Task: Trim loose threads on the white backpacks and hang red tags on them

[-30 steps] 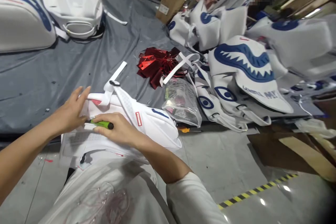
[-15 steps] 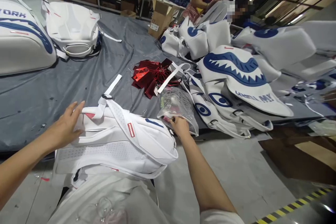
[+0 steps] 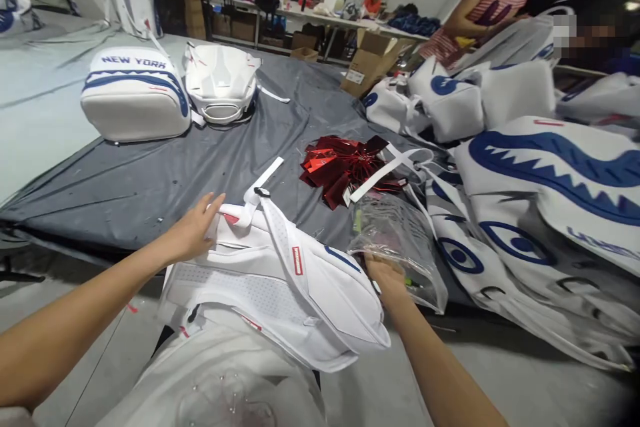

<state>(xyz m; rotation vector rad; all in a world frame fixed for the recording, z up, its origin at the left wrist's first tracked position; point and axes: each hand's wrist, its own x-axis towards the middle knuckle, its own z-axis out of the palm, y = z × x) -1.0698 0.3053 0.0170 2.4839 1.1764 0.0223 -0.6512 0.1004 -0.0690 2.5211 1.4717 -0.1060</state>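
Observation:
A white backpack (image 3: pixel 280 273) with perforated straps and small red labels lies on its side across my lap, against the table edge. My left hand (image 3: pixel 197 227) grips its left end, fingers over the top and thumb on the near side. My right hand (image 3: pixel 387 280) reaches into the mouth of a clear plastic bag (image 3: pixel 425 247), just past the backpack's right end. The bag holds small items I cannot make out. Its film and the hand's angle hide the fingertips. Beyond it lies a fanned bundle of shiny red tags (image 3: pixel 345 163), with a white strap (image 3: pixel 373 177) over it.
White backpacks with blue eyes and teeth pile up at the right (image 3: pixel 555 160). Two more backpacks (image 3: pixel 135 93) stand at the far left of the grey-covered table (image 3: pixel 110 187). A cardboard box (image 3: pixel 367 67) sits beyond. A person in a striped shirt (image 3: pixel 485 0) works across the table.
My view has swung left, so things appear further right. My right hand has gone from a closed grip at the plastic bag's mouth to inside it. My left hand stays on the backpack.

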